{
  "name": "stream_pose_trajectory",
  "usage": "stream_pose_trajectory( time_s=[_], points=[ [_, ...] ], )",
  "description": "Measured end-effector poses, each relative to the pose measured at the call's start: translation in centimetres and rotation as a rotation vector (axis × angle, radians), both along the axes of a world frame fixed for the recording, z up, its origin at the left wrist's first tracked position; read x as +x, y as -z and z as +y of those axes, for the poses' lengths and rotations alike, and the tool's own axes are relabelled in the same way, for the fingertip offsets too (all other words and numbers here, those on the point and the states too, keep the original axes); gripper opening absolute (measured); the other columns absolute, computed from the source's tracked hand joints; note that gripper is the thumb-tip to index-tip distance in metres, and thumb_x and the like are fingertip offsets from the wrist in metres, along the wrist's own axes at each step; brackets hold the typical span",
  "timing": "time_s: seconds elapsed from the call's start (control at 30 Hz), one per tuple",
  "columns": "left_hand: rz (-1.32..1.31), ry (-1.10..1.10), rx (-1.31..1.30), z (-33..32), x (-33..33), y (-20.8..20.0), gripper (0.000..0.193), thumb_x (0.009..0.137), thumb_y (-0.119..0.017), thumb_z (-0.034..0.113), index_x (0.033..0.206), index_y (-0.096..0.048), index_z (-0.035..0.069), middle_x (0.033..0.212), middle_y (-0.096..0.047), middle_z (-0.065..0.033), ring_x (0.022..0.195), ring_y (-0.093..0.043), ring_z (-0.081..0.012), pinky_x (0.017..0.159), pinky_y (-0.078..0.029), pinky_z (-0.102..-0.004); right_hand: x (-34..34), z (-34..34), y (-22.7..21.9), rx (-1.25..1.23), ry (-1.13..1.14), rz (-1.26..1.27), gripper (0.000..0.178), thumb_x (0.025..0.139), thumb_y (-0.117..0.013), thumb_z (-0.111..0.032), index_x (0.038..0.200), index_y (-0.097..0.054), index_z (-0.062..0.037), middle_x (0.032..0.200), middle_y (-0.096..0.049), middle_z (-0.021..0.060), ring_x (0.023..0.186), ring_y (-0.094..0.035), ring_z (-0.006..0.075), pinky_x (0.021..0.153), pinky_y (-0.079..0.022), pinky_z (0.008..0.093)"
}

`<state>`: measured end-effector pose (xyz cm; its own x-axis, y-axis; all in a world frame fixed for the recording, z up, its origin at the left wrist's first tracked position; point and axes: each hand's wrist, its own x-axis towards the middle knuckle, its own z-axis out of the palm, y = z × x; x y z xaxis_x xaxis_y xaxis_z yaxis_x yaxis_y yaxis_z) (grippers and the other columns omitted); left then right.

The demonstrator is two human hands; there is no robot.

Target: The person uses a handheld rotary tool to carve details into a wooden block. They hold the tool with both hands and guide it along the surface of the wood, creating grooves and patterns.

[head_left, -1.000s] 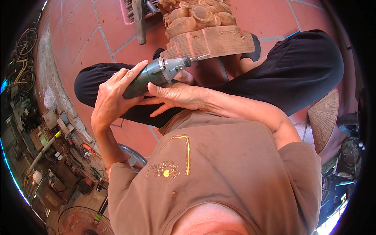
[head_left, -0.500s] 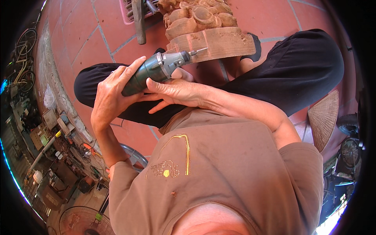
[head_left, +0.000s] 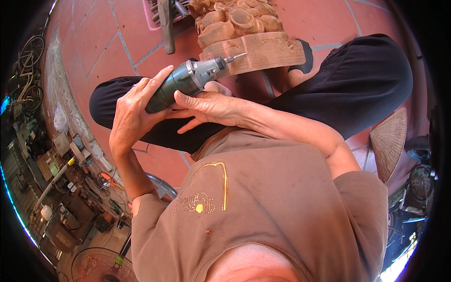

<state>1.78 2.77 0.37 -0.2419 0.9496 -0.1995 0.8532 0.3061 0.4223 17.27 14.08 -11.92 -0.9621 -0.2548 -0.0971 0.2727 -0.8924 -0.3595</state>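
Note:
My left hand [head_left: 136, 105] is wrapped round the dark green body of a die grinder [head_left: 174, 88], thumb side up. The tool has a grey metal head and slants up to the right. From its black nose a thin pointed bit [head_left: 236, 57] sticks out, overlapping in view the front face of a carved wooden block [head_left: 263, 50]; I cannot tell whether they touch. My right hand [head_left: 211, 107] reaches across from the right, its thumb against the grinder's side and some fingers under it, partly hidden. One of its lower fingers stands away from the tool.
My crossed legs in black trousers [head_left: 347, 89] flank the block. A mallet-like wooden stick [head_left: 166, 28] lies beside a pink basket [head_left: 152, 16] of tools. A conical hat [head_left: 389, 143] is at right; a fan [head_left: 101, 265], cords and boxes crowd the lower left.
The grinder's nose and bit have tipped slightly upward and a little to the left. Both hands keep nearly the same place on the tool.

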Motion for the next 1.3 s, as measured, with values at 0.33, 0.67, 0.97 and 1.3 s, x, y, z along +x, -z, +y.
stream_pose_trajectory(
  time_s=[0.33, 0.67, 0.97, 1.3],
  points=[
    [0.01, 0.037, -0.015, -0.3, 0.4, -0.3, 0.089, 0.067, -0.087, 0.011, 0.15, -0.058, 0.021, 0.1, -0.067, -0.0096, 0.089, -0.069, -0.0291, 0.08, -0.057, -0.0414, 1.0, -0.4, -0.4, 0.009, -0.027, 0.02, 0.083, 0.099, -0.06, -0.061, 0.156, -0.037, -0.0045, 0.157, -0.044, 0.0218, 0.151, -0.038, 0.0404, 0.112, -0.046, 0.0641],
    [0.015, 0.058, -0.017, -0.7, 0.6, -0.2, 0.09, 0.065, -0.087, 0.008, 0.149, -0.059, 0.021, 0.099, -0.067, -0.0095, 0.088, -0.069, -0.029, 0.079, -0.058, -0.0412, 1.6, -0.6, -0.6, 0.023, -0.054, 0.034, 0.089, 0.098, -0.058, -0.064, 0.16, -0.032, -0.0049, 0.16, -0.04, 0.0221, 0.153, -0.036, 0.0398, 0.113, -0.046, 0.0623],
    [0.007, 0.026, -0.021, -0.2, 0.2, -0.1, 0.092, 0.066, -0.088, 0.01, 0.151, -0.057, 0.021, 0.101, -0.067, -0.0097, 0.091, -0.069, -0.0295, 0.081, -0.057, -0.0415, 0.8, -0.2, -0.2, 0.013, -0.018, 0.02, 0.087, 0.099, -0.06, -0.062, 0.158, -0.035, -0.003, 0.158, -0.043, 0.0218, 0.152, -0.037, 0.0402, 0.112, -0.046, 0.0639],
    [0.029, 0.02, 0.001, 0.3, -0.1, 0.1, 0.091, 0.067, -0.089, 0.014, 0.151, -0.057, 0.02, 0.102, -0.067, -0.0094, 0.092, -0.069, -0.0299, 0.081, -0.057, -0.0419, 0.1, 0.4, -0.3, -0.015, 0.002, -0.004, 0.08, 0.098, -0.065, -0.057, 0.151, -0.044, -0.0015, 0.154, -0.048, 0.0212, 0.149, -0.042, 0.0397, 0.109, -0.049, 0.064]
  ],
)
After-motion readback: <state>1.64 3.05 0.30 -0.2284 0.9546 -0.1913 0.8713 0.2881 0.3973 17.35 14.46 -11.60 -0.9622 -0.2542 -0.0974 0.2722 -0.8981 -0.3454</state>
